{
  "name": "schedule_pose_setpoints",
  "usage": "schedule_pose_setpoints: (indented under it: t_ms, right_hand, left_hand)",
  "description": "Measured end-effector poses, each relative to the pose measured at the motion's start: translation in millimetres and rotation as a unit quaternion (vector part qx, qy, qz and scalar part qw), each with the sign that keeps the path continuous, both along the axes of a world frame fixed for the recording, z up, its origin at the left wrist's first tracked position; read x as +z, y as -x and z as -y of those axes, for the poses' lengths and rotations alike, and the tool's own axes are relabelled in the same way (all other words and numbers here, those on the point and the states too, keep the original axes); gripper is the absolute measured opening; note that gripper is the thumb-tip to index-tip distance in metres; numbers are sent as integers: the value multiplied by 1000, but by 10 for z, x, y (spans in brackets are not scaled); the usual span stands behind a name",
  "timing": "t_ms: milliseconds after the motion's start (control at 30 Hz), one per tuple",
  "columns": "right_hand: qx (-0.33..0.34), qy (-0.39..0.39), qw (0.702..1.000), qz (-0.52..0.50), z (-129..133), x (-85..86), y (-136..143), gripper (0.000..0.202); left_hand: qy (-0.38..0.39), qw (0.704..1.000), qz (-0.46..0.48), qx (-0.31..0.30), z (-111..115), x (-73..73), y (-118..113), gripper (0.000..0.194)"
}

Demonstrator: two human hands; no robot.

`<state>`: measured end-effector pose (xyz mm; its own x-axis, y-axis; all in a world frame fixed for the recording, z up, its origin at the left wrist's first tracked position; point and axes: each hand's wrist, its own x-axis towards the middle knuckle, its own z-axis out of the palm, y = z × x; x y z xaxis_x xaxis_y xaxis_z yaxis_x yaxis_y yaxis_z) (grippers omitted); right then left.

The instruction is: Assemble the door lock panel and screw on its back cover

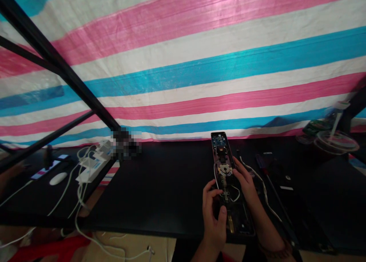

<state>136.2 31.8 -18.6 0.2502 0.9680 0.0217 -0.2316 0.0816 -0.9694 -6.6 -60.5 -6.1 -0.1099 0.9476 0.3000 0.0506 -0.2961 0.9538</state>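
A long, narrow black device point(228, 201) lies open on the black table, its circuit board, round metal part and thin white wires exposed. At its lower left side, my left hand point(214, 216) rests with the fingers apart, the fingertips touching the edge and the inside near a white wire. My right hand point(245, 180) lies along the right edge beside the round part, fingers spread against the device. Neither hand is wrapped round anything. Just right of my right hand runs a white cable point(264, 187), and beyond it lies a long screwdriver point(261, 163).
The black table point(160, 189) extends left to a power strip point(91, 168) with tangled white cables. A white mouse point(58, 178) and a lit phone point(50, 168) are farther left. At the right stands a plastic container point(336, 143). Striped sheeting point(183, 75) hangs behind.
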Motion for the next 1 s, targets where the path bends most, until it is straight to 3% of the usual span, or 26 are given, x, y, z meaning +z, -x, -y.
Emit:
schedule_pose_setpoints:
  t_ms: [467, 733, 1000]
  right_hand:
    - [-24, 0, 999, 34, -28, 19, -22, 64]
    - [-35, 9, 999, 30, -47, 3, -25, 64]
    - [-35, 20, 999, 27, -15, 33, -1, 56]
  left_hand:
    - [30, 989, 139, 42, -28, -9, -56, 48]
    - [-16, 995, 89, 38, 5, -120, -43, 41]
    - [61, 987, 140, 51, -50, -102, -54, 54]
